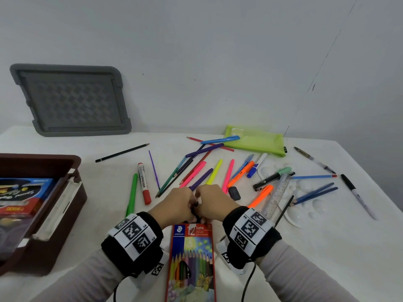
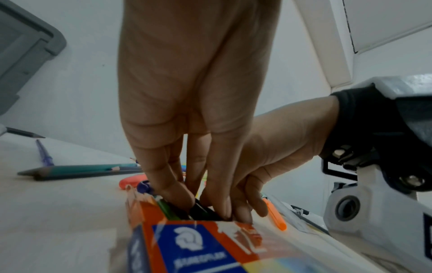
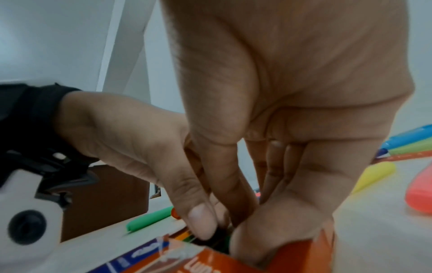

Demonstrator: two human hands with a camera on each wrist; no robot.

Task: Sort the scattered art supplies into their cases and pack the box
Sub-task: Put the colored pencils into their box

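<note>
A red coloured-pencil box (image 1: 192, 253) lies flat on the white table in front of me, its open end facing away. Both hands meet at that opening. My left hand (image 1: 178, 205) pinches a black pencil (image 2: 203, 210) that is partly inside the box (image 2: 210, 245), beside green and orange pencils. My right hand (image 1: 214, 203) pinches the box's torn mouth, with the thumb (image 3: 275, 234) on the front panel (image 3: 292, 256) and the fingers behind it. In the right wrist view the left thumb (image 3: 201, 221) presses on the black pencil (image 3: 217, 238).
A brown storage box (image 1: 39, 159) holding packs sits at the left. A grey lid (image 1: 69, 101) leans on the wall. Beyond my hands lie several pens, markers and pencils, a green pouch (image 1: 255, 142), a ruler (image 1: 277, 197), a dark eraser (image 1: 234, 192) and a white palette (image 1: 305, 205).
</note>
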